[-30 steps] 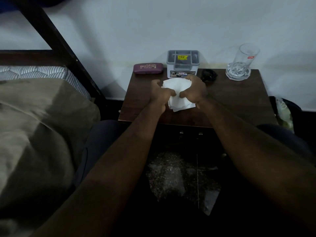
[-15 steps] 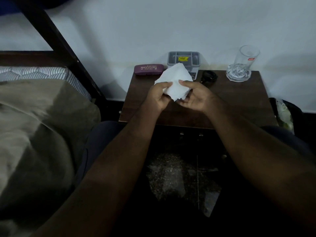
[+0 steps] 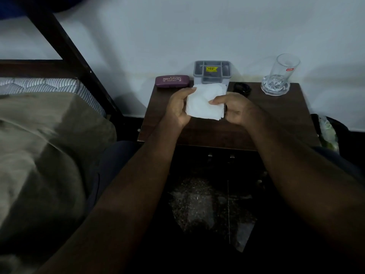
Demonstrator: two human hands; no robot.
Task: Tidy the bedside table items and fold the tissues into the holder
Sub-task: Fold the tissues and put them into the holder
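Above the bedside table (image 3: 276, 119), both hands, left hand (image 3: 177, 107) and right hand (image 3: 235, 109), pinched the half-folded tissue (image 3: 205, 101), likely needing another fold before the holder (image 3: 212, 72).

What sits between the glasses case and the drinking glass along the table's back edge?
In the head view: the grey holder, then a small black object, between glasses case and drinking glass.

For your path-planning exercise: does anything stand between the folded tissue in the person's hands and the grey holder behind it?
Nothing visible does. The tissue is held by both hands just in front of the grey holder; the glasses case sits off to one side.
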